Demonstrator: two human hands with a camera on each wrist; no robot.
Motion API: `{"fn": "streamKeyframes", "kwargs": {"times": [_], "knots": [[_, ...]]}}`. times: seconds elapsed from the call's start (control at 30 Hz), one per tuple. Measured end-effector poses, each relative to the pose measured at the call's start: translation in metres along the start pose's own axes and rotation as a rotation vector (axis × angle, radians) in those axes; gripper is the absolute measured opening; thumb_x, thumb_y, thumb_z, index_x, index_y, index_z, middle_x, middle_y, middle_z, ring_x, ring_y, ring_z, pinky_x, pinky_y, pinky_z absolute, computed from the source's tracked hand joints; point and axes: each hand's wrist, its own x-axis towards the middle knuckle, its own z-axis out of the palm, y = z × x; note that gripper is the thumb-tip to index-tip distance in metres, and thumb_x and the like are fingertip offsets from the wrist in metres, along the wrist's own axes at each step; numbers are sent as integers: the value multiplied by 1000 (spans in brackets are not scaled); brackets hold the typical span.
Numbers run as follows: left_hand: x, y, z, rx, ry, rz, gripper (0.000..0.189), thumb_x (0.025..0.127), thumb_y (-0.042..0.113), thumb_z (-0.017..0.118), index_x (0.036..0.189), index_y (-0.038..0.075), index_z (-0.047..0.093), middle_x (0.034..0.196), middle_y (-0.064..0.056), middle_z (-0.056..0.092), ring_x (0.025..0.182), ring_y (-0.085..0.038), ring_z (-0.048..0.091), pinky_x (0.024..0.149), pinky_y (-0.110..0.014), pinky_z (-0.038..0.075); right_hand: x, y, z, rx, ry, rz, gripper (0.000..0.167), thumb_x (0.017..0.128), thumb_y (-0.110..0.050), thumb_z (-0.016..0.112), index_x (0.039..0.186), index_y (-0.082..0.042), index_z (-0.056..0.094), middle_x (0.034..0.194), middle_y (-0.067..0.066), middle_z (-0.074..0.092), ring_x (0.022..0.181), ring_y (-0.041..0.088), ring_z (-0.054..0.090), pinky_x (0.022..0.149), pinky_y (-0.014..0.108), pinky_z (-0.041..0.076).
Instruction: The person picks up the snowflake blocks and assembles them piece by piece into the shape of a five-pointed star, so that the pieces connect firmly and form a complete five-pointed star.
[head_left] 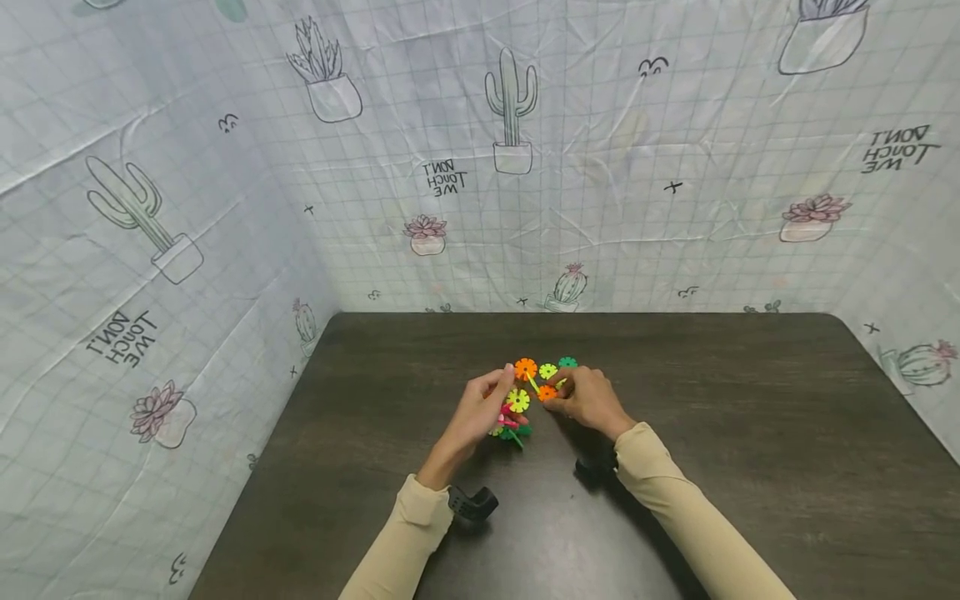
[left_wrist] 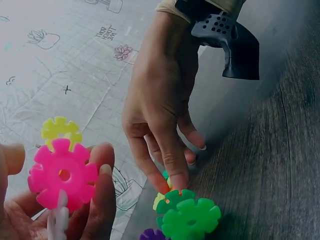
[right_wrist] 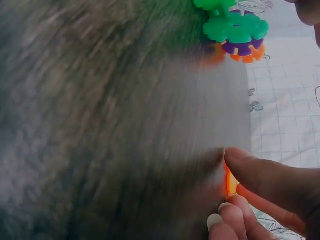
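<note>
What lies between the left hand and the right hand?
The head view shows a yellow disc by the left hand and, among others, an orange disc the right hand pinches.

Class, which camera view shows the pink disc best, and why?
The left wrist view: the pink disc is large, nearly face-on, its centre hole visible. The head view shows only small pink parts by the left hand; the right wrist view shows none of it.
</note>
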Motion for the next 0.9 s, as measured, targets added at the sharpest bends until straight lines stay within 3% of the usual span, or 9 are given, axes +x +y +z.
{"fn": "streamKeyframes", "kwargs": {"times": [0.07, 0.17, 0.27, 0.4, 0.73, 0.8, 0.9], "knots": [[1, 0, 0, -9, 0, 2, 56, 109, 56, 44, 123, 6, 67, 95, -5, 63, 80, -32, 79, 68, -37, 64, 1, 2, 0, -7, 8, -1, 30, 86, -16, 87, 110, 0, 77, 84, 12, 76, 63, 13, 65, 57, 29, 54], [1, 0, 0, -29, -1, -9, 52, 108, 52, 51, 132, 8, 66, 115, -15, 71, 80, -34, 79, 74, -39, 65, 0, 4, -1, -5, 9, 6, 27, 85, -16, 87, 104, -1, 77, 83, 11, 75, 63, 13, 64, 57, 29, 53], [2, 0, 0, 6, 19, -10, 48, 105, 48, 59, 134, 10, 67, 129, -20, 72, 96, -27, 78, 87, -40, 63, -1, 7, -2, 8, 13, 16, 25, 85, -16, 88, 102, -2, 77, 83, 10, 73, 62, 13, 62, 57, 29, 52], [3, 0, 1, 66, 54, -8, 44, 103, 46, 64, 128, 11, 70, 125, -17, 75, 115, -19, 71, 102, -41, 57, -4, 8, -2, 41, 22, 31, 24, 84, -14, 88, 100, -1, 77, 83, 9, 70, 65, 13, 60, 57, 28, 52], [2, -2, 2, 90, 59, -20, 40, 104, 46, 62, 130, 16, 68, 119, -10, 79, 118, -22, 69, 104, -44, 52, -15, 8, -2, 99, 57, 4, 25, 81, -9, 89, 100, 0, 75, 92, 15, 74, 76, 20, 70, 62, 30, 58], [2, -3, 2, 70, 60, -35, 40, 104, 45, 62, 131, 16, 68, 121, -12, 78, 113, -18, 70, 103, -42, 54, -17, 8, -2, 111, 63, -3, 26, 81, -8, 90, 99, 0, 74, 90, 15, 74, 74, 20, 69, 60, 29, 57], [4, -5, 2, -3, 49, -62, 41, 104, 44, 63, 130, 13, 69, 126, -19, 74, 94, -17, 76, 94, -38, 61, -20, 8, -2, 131, 56, -9, 25, 82, -6, 89, 99, 0, 72, 88, 14, 73, 69, 18, 67, 56, 27, 54]]}}
